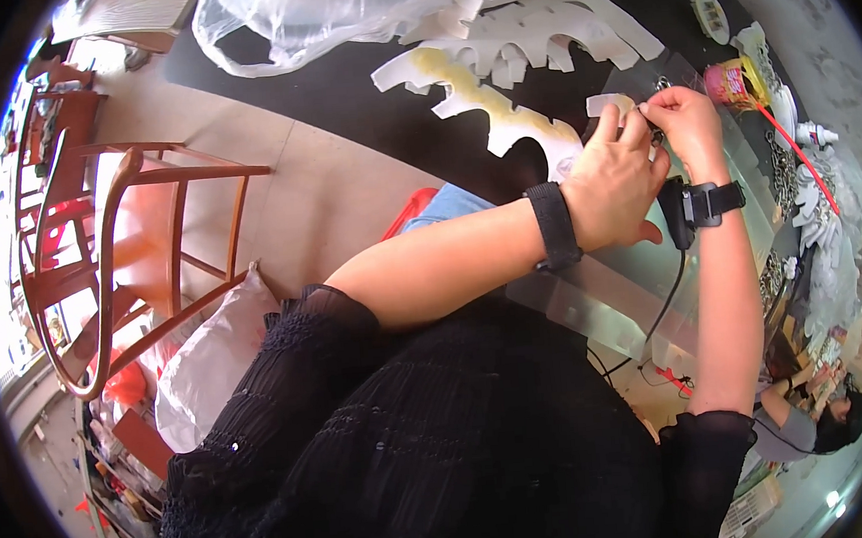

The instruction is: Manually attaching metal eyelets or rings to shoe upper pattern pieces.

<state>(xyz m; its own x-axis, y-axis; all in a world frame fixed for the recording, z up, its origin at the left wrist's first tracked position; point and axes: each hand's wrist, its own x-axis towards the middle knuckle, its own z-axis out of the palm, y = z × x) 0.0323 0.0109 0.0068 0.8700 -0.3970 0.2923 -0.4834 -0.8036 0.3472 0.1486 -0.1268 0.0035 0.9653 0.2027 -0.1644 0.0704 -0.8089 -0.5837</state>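
My left hand (613, 188) reaches across the dark table with its fingers bent and bunched together at the tips. What they grip is too small or too hidden to name. Just beyond these fingertips shows a small whitish flap (609, 105). My right hand (691, 129) meets them from the right in a pinch, its thumb and forefinger closed on something I cannot make out. Left of my hands lies a white strip with a notched edge (485, 105), smeared yellowish along its face. A second notched white piece (574, 24) lies behind it.
Clear plastic bags (333, 16) cover the far table edge. A pink and yellow pot (726, 83) with a red stick (798, 153) stands at right, near metal chains (784, 169). A wooden chair (114, 231) is on the left; another person (811, 417) sits at lower right.
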